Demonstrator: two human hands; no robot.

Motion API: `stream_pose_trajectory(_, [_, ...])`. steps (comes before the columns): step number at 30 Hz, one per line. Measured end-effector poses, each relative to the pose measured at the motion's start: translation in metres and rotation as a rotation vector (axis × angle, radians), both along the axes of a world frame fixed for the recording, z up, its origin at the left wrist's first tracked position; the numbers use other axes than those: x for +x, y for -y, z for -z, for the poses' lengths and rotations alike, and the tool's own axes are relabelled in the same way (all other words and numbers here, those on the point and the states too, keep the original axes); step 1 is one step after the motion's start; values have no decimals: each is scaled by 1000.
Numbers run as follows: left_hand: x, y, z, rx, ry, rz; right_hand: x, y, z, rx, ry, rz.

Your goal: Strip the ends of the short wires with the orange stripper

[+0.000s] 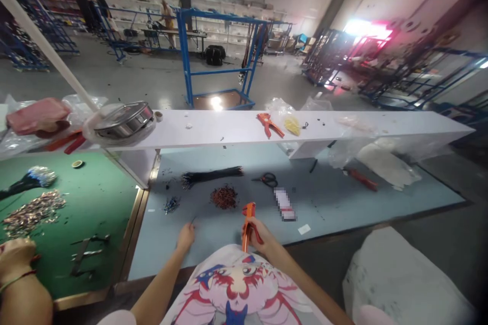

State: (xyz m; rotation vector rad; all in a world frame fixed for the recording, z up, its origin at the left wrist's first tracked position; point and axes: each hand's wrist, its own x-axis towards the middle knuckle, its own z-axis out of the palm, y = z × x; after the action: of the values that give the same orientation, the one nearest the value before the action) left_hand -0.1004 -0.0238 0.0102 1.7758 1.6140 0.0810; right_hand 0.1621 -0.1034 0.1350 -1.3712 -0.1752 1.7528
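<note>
My right hand point(256, 235) is wrapped round an orange hand tool point(249, 212) with red handles, its head pointing away from me. My left hand point(186, 236) is closed, with a thin dark piece point(193, 219) sticking out from its fingertips. Beyond the hands, on the blue-grey mat point(217, 231), lies a pile of small copper-brown pieces point(224, 197). Behind that pile is a bundle of black wires point(213, 175). A smaller pile of bluish pieces point(172, 205) sits to the left. Black-handled scissors point(269, 179) rest farther back on the right.
A white shelf point(229, 129) crosses behind the mat, bearing an orange tool point(269, 125), a yellow item point(292, 125) and a metal tin point(127, 120). At left, another person's hand point(17, 256) is over a green mat point(107, 203). A pixelated item point(284, 204) lies at right.
</note>
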Motion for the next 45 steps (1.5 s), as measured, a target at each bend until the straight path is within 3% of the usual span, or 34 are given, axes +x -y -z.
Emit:
stream_pose_trajectory(4, [15, 22, -12, 12, 231, -149, -5, 3, -24, 93, -75, -37])
stream_pose_trajectory(7, [29, 35, -33, 48, 376, -203, -13, -1, -40, 228, -37, -143])
stream_pose_trajectory(11, [44, 40, -78, 99, 516, -230, -24, -10, -55, 316, 141, -272])
stream_pose_trajectory(15, [49, 44, -135, 152, 624, -266, -26, -7, -66, 218, 76, -255])
stream_pose_trajectory(17, [48, 49, -162, 270, 676, -287, -22, 0, -75, 237, 7, -260])
stream_pose_trajectory(20, [46, 56, -196, 412, 617, -238, -13, 13, -94, 332, -96, -308])
stream_pose_trajectory(23, [46, 61, -217, 541, 527, -149, -4, 20, -111, 410, -104, -389])
stream_pose_trajectory(27, [50, 63, -231, 741, 444, -68, -4, 22, -121, 430, -70, -501])
stream_pose_trajectory(31, [51, 64, -239, 886, 360, -29, -10, 25, -122, 430, 12, -498])
stream_pose_trajectory(45, [48, 66, -245, 1000, 257, 81, -10, 27, -126, 458, -26, -622])
